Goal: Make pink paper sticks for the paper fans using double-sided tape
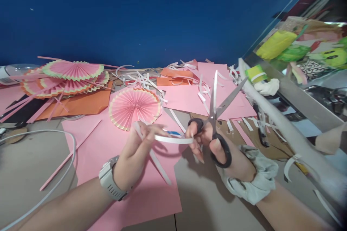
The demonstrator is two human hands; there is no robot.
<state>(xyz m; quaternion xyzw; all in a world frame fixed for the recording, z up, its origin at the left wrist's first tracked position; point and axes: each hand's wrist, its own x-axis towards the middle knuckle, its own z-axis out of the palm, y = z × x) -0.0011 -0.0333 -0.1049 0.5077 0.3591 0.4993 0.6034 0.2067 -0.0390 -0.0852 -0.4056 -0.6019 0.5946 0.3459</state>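
Note:
A narrow white strip stretches between my two hands, above pink paper. My left hand, with a pale watch at the wrist, pinches its left end. Another whitish strip slants down from the same hand. On my right hand, black-handled scissors hang from the fingers with their blades spread and pointing up, while the fingertips hold the strip's right end. Just beyond my left hand lies a round pleated pink paper fan with a cream and orange edge. A small blue patch shows behind the strip.
More pleated fans with pink strips are stacked at the left on orange paper. White scraps and pink sheets lie along the blue wall. A white cable curves at left. A black cutter rests on cardboard at right.

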